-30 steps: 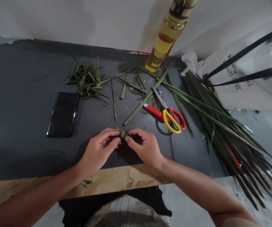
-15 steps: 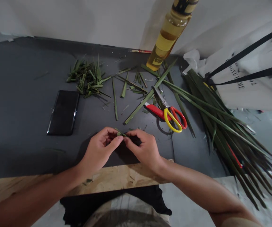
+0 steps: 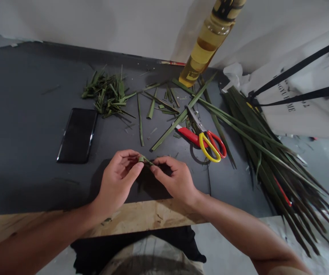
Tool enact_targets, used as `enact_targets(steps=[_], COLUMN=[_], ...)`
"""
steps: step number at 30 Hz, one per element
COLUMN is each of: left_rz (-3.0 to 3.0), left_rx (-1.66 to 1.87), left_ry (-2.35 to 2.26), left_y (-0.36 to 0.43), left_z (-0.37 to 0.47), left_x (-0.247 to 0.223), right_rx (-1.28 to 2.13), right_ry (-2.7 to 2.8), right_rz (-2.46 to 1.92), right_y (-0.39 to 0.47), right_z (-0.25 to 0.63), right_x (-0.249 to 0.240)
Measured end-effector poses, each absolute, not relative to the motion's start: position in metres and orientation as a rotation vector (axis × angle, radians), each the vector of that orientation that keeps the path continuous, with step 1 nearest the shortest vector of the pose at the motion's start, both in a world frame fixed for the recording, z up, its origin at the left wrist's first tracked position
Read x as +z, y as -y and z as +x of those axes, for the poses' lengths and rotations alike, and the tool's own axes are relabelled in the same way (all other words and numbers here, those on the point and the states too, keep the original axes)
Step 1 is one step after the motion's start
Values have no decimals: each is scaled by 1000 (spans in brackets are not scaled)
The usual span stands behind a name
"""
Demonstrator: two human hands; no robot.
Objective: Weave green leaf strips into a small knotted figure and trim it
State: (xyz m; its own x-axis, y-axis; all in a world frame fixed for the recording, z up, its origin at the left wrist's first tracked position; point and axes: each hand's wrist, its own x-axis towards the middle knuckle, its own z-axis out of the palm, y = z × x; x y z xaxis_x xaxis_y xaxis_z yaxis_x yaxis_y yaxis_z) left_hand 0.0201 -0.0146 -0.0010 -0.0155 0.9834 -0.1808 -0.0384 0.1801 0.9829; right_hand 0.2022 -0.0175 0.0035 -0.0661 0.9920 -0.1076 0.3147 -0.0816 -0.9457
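A small folded strip of green leaf (image 3: 145, 160) is held between my hands above the near part of the dark table (image 3: 38, 152). My left hand (image 3: 120, 177) pinches its left end, where the leaf makes a little loop, between thumb and fingers. The fingertips of my right hand (image 3: 176, 177) are closed on the thin right end. Beyond my hands lie loose leaf pieces (image 3: 140, 122) and a long leaf strip (image 3: 170, 133).
Scissors (image 3: 210, 147) lie over a red cutter (image 3: 189, 135) to the right. A phone (image 3: 77, 135) and leaf pile (image 3: 110, 93) are at left. An oil bottle (image 3: 201, 53), long leaves (image 3: 267, 160) and a white bag (image 3: 304, 103) stand or lie further right.
My left hand has shifted slightly left, away from my right hand. More of the leaf strip now shows between the fingertips.
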Motion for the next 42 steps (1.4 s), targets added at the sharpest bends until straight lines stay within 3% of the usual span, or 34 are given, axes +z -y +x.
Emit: enact_targets(steps=[29,42], left_rz=[1239,1168], left_rx=[1143,999], left_ry=[-1235,-1006], left_y=[11,13], left_z=[15,6], left_x=[-1,-1], right_rx=[1280,1665], right_ry=[1510,1368], right_rz=[-1441,-1407], right_y=[17,8], right_z=[208,226], right_x=[3,7])
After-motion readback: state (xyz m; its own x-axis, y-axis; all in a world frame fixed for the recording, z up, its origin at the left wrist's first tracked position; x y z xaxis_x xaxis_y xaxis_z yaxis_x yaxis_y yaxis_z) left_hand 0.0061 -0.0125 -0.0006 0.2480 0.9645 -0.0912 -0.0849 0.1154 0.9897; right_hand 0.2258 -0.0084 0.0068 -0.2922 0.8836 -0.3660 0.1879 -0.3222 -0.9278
